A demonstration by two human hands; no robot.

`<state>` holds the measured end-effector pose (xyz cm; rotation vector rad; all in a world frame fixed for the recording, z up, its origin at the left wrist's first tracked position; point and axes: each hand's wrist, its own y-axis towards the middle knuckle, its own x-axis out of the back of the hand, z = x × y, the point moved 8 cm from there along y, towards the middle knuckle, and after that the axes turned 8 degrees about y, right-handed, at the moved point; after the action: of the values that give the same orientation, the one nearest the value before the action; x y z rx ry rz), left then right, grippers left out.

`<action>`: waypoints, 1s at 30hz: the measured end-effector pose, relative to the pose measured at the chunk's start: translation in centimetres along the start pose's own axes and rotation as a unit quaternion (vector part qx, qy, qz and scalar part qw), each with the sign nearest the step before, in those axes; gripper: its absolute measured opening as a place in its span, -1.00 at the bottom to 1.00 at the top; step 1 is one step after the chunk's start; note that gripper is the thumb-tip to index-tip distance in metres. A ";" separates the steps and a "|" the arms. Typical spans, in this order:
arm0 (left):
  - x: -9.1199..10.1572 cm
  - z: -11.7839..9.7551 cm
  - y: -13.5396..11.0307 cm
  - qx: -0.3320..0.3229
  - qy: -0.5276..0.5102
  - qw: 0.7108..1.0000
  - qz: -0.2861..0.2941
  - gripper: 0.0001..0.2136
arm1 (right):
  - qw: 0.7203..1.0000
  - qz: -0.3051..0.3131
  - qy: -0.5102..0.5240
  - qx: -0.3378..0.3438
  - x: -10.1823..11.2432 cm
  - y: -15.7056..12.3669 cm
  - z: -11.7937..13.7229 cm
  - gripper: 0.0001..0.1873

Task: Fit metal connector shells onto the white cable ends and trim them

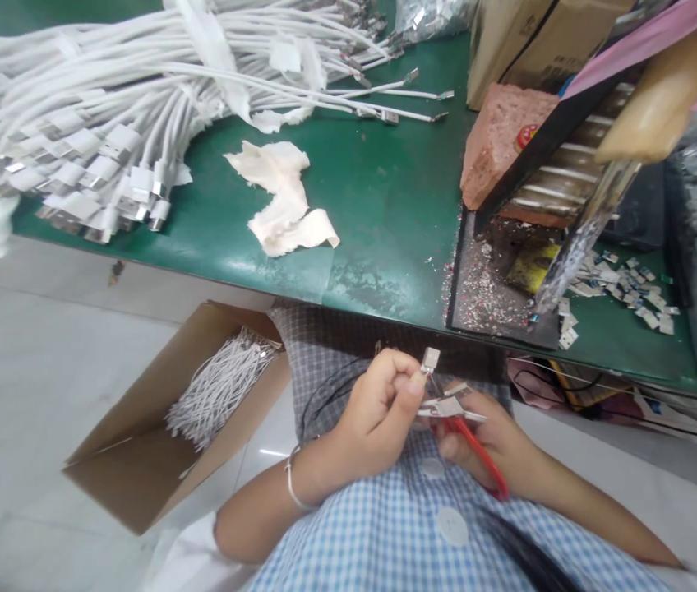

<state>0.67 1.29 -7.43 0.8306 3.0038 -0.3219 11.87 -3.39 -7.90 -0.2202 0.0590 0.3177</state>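
In the lower middle of the head view, my left hand (pixel 382 407) pinches a small metal USB connector (pixel 431 360) between thumb and fingers, its shiny end pointing up. Fine red wire seems to show at the connector's base. My right hand (pixel 500 432) is wrapped round red-handled pliers (pixel 477 452), whose metal head lies just below the connector. Several flat silvery pieces cross near the pliers' head; I cannot make out whether they belong to the tool. Both hands are in front of my lap, below the table edge.
A green table (pixel 379 189) carries a heap of white USB cables (pixel 157 90) and a torn strip of tape (pixel 287 197). At right are a soldering iron (pixel 595 222), a brick (pixel 500 136) and loose connectors (pixel 625 288). A cardboard box (pixel 132 485) with short white cables stands at lower left.
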 end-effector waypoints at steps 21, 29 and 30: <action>-0.3 -0.6 0.2 -0.043 -0.060 0.997 0.003 -0.81 | 0.996 -0.035 0.086 -0.005 -0.2 0.7 0.8 -0.54; -0.4 -0.6 0.2 -0.029 -0.051 0.998 0.008 -0.77 | 0.998 -0.046 0.050 0.006 0.1 0.8 1.1 -0.55; -0.4 -0.5 0.2 -0.031 -0.053 0.998 0.009 -0.78 | 0.998 -0.046 0.048 0.002 0.1 0.8 1.0 -0.54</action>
<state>1.11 1.34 -6.90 0.8065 2.8903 -0.2612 11.73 -2.39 -7.09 -0.2324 0.1438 0.2154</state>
